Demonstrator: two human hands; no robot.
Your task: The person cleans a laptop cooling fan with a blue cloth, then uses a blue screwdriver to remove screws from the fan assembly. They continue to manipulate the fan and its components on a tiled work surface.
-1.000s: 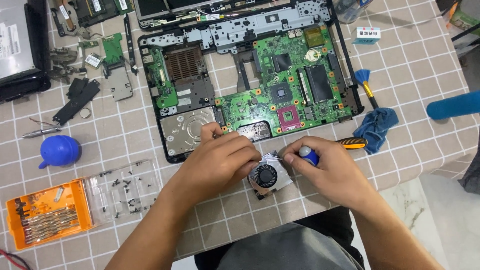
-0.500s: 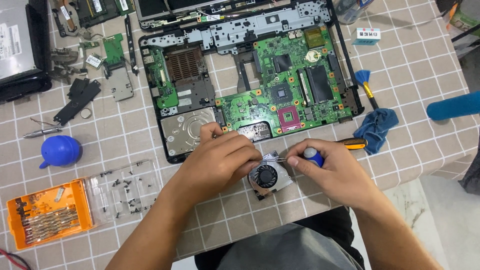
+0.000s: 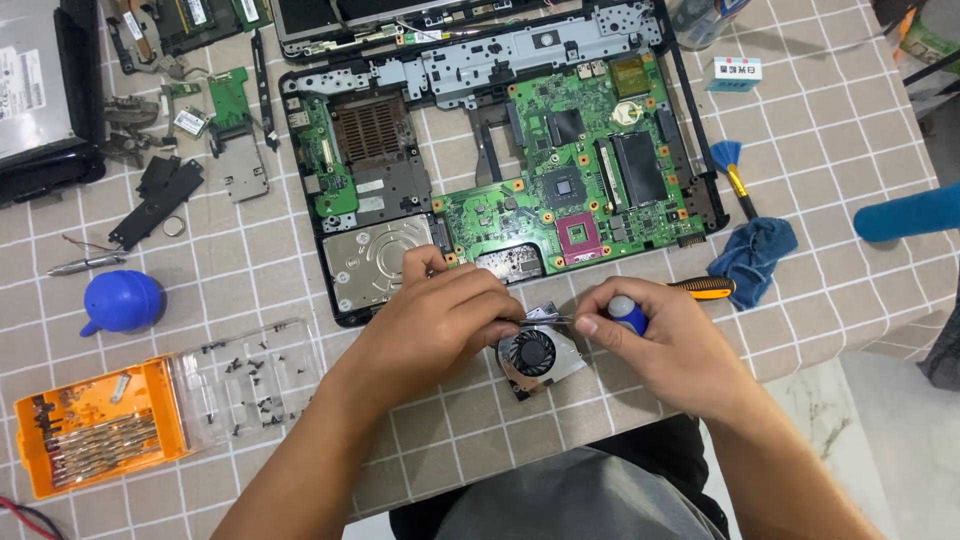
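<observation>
A small laptop cooling fan point(image 3: 535, 355) in a metal housing lies near the table's front edge. My left hand point(image 3: 440, 320) rests over its left side, fingertips pinched at the fan's top edge. My right hand point(image 3: 660, 340) grips a blue-handled screwdriver point(image 3: 628, 314), its thin shaft pointing left to the spot where my left fingers pinch. Just behind my hands lies the opened laptop base point(image 3: 500, 150) with its green motherboard point(image 3: 570, 190) and a silver hard drive point(image 3: 375, 262).
An orange bit case point(image 3: 95, 425) with a clear lid holding several screws sits front left. A blue air blower point(image 3: 122, 302), black plastic parts, small circuit boards, an orange-handled tool point(image 3: 705, 288), a blue brush and a blue cloth point(image 3: 752, 255) lie around the laptop.
My right hand has shifted slightly right and rotated the screwdriver, so its shaft now lies flatter toward my left fingers. The fan and my left hand have stayed put.
</observation>
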